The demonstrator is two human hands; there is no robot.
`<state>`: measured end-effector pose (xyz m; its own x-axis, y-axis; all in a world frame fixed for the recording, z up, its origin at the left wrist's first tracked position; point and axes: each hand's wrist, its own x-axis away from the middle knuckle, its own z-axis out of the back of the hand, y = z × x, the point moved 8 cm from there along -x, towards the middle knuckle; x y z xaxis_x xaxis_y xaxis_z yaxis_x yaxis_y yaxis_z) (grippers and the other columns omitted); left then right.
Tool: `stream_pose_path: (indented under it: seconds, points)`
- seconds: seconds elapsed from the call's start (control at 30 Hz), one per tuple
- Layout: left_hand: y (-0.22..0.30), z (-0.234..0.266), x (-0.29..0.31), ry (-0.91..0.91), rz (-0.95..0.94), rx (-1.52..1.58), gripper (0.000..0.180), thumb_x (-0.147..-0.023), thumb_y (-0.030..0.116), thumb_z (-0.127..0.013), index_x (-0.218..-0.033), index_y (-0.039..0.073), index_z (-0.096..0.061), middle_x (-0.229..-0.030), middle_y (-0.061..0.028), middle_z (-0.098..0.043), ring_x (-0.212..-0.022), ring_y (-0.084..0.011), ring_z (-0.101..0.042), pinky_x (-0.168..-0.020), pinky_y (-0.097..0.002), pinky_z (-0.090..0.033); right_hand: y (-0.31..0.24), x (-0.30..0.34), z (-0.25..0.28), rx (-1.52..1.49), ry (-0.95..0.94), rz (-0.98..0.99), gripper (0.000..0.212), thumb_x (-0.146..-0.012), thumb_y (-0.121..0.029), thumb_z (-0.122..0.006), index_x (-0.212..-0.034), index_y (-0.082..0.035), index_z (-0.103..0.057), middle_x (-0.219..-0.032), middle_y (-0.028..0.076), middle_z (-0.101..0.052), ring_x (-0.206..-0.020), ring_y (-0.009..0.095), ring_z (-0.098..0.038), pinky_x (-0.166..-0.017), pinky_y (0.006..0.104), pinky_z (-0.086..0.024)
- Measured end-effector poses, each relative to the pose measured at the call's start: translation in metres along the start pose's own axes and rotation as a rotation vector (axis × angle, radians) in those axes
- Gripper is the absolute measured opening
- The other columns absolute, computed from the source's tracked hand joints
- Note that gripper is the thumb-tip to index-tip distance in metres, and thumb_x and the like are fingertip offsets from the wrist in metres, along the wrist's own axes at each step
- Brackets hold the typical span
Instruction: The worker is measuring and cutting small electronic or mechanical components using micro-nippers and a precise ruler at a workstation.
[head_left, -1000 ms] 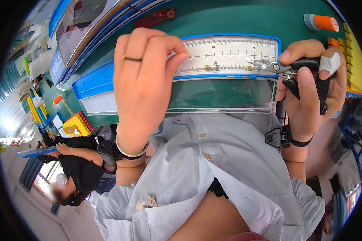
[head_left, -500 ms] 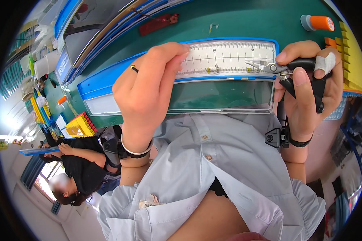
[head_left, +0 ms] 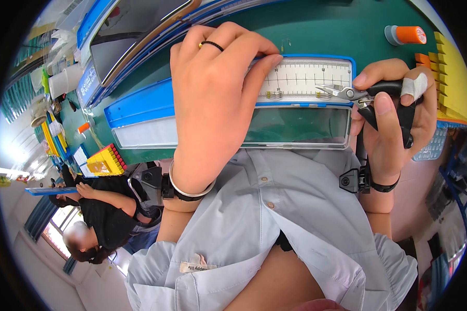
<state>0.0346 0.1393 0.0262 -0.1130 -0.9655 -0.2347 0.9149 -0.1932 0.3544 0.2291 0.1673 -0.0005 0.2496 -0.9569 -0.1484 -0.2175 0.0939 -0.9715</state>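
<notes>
A long blue plastic case (head_left: 140,106) lies across the table with its clear lid (head_left: 296,127) folded toward me. Inside it is a white card with a printed ruler scale (head_left: 301,72), and two small yellowish pieces (head_left: 274,95) sit along its near side. My left hand (head_left: 213,90) reaches over the case, thumb and index finger closed in a pinch at its far rim; what they hold is hidden. In my right hand (head_left: 399,109) are black-handled pliers (head_left: 355,94), their jaws over the right end of the scale. White tape wraps one right finger.
An orange-capped glue bottle (head_left: 407,34) lies at the far right by a yellow pleated holder (head_left: 451,78). A phone (head_left: 140,36) rests on blue cases at the left, with a yellow box (head_left: 106,161) nearer. A co-worker (head_left: 114,202) works at the left.
My left hand has moved right and away from me, from the scale's left end to the case's far rim. The right hand and pliers stay nearly still.
</notes>
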Motion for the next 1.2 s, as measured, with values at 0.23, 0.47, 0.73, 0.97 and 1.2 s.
stream_pose_path:
  seconds: [0.23,0.47,0.73,0.97,1.2]
  points:
    - [0.002,-0.002,-0.002,0.050,0.023,0.178,0.008,-0.082,0.003,-0.074,-0.090,0.003,-0.071,-0.088,-0.0074,-0.067,-0.086,-0.0278,-0.059,-0.080,-0.0360,-0.045,0.002,0.000,0.002,-0.032,0.047,-0.024,0.029,-0.092,0.000,-0.060,-0.099,-0.008,-0.033,-0.099,0.028,-0.063,-0.060,0.015,-0.057,-0.050,0.0225,-0.052]
    - [0.012,0.001,0.003,0.145,0.000,0.335,0.014,-0.078,0.002,-0.078,-0.088,0.007,-0.070,-0.089,-0.0040,-0.067,-0.086,-0.0259,-0.057,-0.079,-0.0366,-0.041,0.005,0.002,0.007,-0.189,0.147,-0.063,0.034,-0.091,-0.004,-0.066,-0.097,-0.009,-0.034,-0.095,0.026,-0.062,-0.056,0.015,-0.056,-0.046,0.0228,-0.051]
    - [0.007,-0.004,0.015,0.172,0.003,0.428,0.017,-0.075,0.003,-0.082,-0.089,0.009,-0.073,-0.089,-0.0027,-0.068,-0.085,-0.0244,-0.058,-0.078,-0.0365,-0.042,0.001,-0.004,0.015,-0.009,0.111,-0.079,0.032,-0.091,-0.005,-0.067,-0.097,-0.008,-0.035,-0.096,0.025,-0.063,-0.060,0.012,-0.055,-0.047,0.0212,-0.050]
    - [0.008,-0.001,0.015,0.211,0.006,0.363,0.018,-0.070,-0.001,-0.083,-0.084,0.007,-0.075,-0.085,-0.0033,-0.070,-0.085,-0.0236,-0.060,-0.075,-0.0344,-0.048,0.002,-0.013,0.007,-0.020,0.046,-0.114,0.030,-0.089,0.001,-0.062,-0.096,-0.007,-0.034,-0.097,0.025,-0.065,-0.060,0.011,-0.057,-0.051,0.0194,-0.050]
    - [0.010,-0.006,0.013,0.191,-0.017,0.361,0.018,-0.070,-0.002,-0.083,-0.084,0.005,-0.075,-0.084,-0.0035,-0.069,-0.083,-0.0224,-0.060,-0.072,-0.0331,-0.048,0.003,-0.013,0.012,0.016,-0.001,-0.081,0.027,-0.091,0.002,-0.060,-0.097,-0.007,-0.035,-0.099,0.027,-0.068,-0.061,0.011,-0.059,-0.052,0.0199,-0.051]
